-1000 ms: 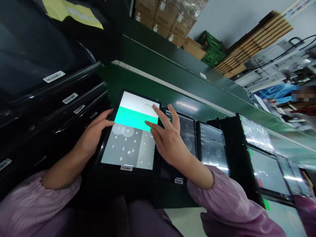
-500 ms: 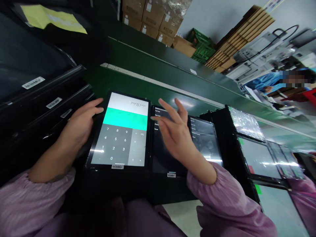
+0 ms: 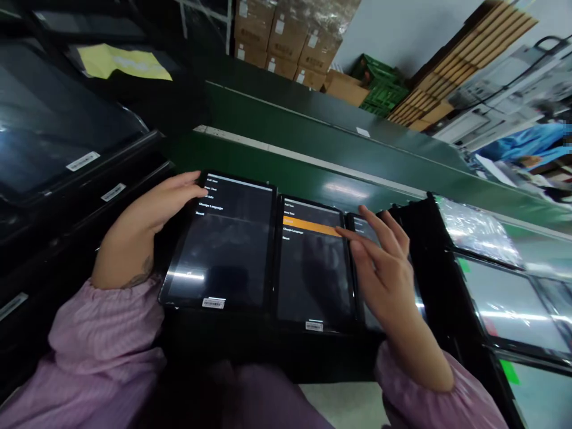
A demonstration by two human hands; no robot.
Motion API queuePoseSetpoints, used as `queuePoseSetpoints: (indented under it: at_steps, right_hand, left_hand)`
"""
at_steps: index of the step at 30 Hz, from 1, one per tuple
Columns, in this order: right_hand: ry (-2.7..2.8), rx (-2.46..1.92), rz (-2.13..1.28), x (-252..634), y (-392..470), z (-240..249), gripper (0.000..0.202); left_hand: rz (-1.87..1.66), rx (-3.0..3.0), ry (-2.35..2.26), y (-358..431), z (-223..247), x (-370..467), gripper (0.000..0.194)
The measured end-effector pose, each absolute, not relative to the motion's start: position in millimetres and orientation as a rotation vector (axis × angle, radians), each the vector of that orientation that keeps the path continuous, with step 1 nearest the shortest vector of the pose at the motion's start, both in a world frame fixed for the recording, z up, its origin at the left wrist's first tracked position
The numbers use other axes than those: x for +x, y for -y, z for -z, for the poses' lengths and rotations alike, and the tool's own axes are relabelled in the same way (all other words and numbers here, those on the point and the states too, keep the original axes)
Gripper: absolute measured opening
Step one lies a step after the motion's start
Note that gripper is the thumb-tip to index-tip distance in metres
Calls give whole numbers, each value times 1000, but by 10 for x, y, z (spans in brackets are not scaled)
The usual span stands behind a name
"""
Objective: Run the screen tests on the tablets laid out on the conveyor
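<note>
Two tablets with dark menu screens lie side by side in front of me. On the left tablet [image 3: 223, 250], my left hand [image 3: 163, 199] rests at the upper left edge, fingers stretched out, one fingertip over the menu text. An orange row is lit on the middle tablet [image 3: 313, 274], and the index fingertip of my right hand [image 3: 386, 262] touches that row's right end. My right hand's other fingers are spread and hold nothing. Partly hidden behind this hand is a third tablet [image 3: 369, 304], also showing a menu.
Black trays with tablets [image 3: 58, 113] are stacked at left, a yellow paper [image 3: 125, 62] above them. On the right stand more trays with tablets [image 3: 513, 304] bearing green tabs. A green bench [image 3: 286, 134] runs behind; cartons [image 3: 286, 36], green crates [image 3: 379, 83] and a person's blue sleeve [image 3: 527, 140] are beyond.
The left tablet's calculator screen has given way to a menu. My left hand has come onto that tablet's edge. My right hand has moved right, and a row on the middle tablet has turned orange.
</note>
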State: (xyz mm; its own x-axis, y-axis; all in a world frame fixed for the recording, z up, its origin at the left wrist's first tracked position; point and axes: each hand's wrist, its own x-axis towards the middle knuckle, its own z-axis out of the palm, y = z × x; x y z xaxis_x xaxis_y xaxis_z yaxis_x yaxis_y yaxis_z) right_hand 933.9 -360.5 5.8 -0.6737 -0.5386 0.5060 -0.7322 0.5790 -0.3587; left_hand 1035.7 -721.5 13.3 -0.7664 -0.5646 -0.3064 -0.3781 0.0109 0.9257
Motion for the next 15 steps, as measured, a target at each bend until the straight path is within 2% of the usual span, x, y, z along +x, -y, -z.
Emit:
queuePoseSetpoints:
  at_steps: [2, 4, 12, 15]
  right_hand:
    - [2483, 960, -813, 9341, 3458, -25, 35]
    - [2498, 924, -828, 9338, 3335, 27, 36]
    - [2534, 638, -784, 9236, 2928, 46, 42]
    - [2583, 613, -682, 9141, 2783, 97, 43]
  left_hand:
    - [1920, 895, 2077, 7231, -102, 10338, 42]
    - [1908, 919, 2063, 7207, -108, 10304, 38]
    - [1736, 987, 2118, 7132, -170, 10219, 60]
    - [1566, 1148, 2128, 7258, -87, 10217, 59]
